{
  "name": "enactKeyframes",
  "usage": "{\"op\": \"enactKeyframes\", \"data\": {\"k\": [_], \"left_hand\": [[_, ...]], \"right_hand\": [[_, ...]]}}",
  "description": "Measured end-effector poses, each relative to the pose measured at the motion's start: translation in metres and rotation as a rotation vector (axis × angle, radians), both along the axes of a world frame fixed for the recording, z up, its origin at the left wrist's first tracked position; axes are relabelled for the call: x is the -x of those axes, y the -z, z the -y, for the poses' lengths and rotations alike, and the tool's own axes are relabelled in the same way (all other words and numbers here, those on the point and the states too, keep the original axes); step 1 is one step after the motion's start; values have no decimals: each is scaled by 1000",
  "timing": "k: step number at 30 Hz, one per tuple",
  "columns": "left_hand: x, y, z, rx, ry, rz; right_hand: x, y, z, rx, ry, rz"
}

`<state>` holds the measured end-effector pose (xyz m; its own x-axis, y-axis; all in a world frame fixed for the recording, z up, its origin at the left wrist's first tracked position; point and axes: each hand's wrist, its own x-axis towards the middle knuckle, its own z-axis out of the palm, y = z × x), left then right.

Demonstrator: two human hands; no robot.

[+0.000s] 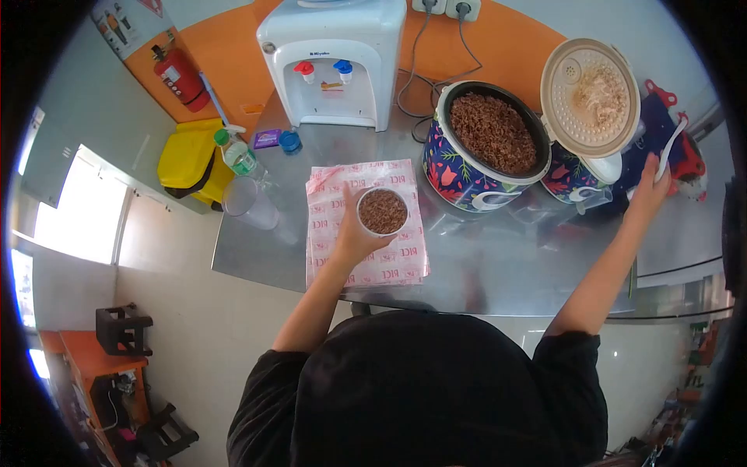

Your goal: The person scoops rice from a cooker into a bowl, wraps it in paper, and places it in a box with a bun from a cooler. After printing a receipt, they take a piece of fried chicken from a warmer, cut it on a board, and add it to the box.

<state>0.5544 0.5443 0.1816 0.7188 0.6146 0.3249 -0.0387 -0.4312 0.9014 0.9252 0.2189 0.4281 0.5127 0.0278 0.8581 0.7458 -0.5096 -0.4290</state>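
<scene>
A grey metal table (498,272) spans the work area, with a boxy white plastic water dispenser (334,35) at its far side. To its right stands a round, dark-blue floral rice cooker (447,167) with plenty of cooked brown rice (492,134) in its dark pot, the cream, dimpled round lid (556,101) tipped up beside it. Left of the cooker lies a stack of white paper sheets printed in red (331,249). On or just above that stack — contact is hard to tell from overhead — is a small round white-rimmed cup (406,214), full of brown rice and grasped by the left hand (356,238). The right hand (650,187), well apart near the table's right end, grips a slim white spoon-like utensil (671,148).

The step in hand looks like portioning rice — the cup is already filled. The next move seems to call for freeing the right hand and keeping any tipped grains within the top sheet.
</scene>
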Motion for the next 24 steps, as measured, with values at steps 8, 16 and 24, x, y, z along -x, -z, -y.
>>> {"op": "enactKeyframes", "data": {"k": [8,16,24], "left_hand": [[63,-39,31,139,-211,264],[131,-36,70,-16,-620,246],[177,-38,166,106,-1006,194]], "right_hand": [[-7,2,-91,167,-188,193],[65,14,-103,457,-584,94],[14,30,-57,681,-733,-387]]}}
